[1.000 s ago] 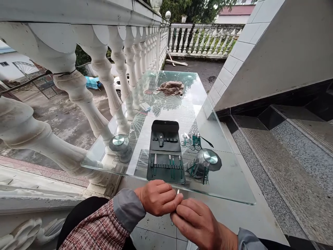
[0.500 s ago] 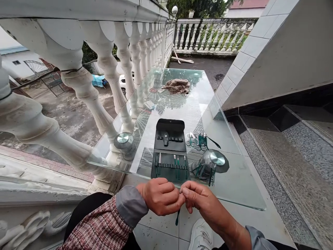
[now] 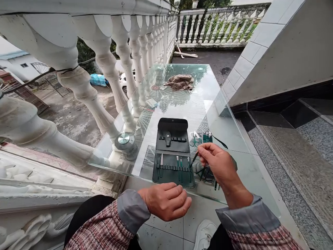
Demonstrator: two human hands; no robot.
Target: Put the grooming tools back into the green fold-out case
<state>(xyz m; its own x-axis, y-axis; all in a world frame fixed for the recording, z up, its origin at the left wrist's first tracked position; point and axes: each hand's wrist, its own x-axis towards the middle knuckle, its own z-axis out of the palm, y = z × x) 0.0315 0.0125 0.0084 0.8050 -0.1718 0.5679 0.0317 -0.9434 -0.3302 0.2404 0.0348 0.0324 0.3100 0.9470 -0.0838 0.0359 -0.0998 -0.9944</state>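
spanning the balcony beside the balustrade: glass table. black tool case, lying open on its near end. left hand, loosely curled, empty, below the near edge. right hand, over the glass. loose tools, right of the case. slim tool, pinched in the right fingertips, just beside the case.

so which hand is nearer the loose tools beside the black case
Right. The right hand, pinching a thin tool, is over the loose tools; the left hand hangs short of the glass table.
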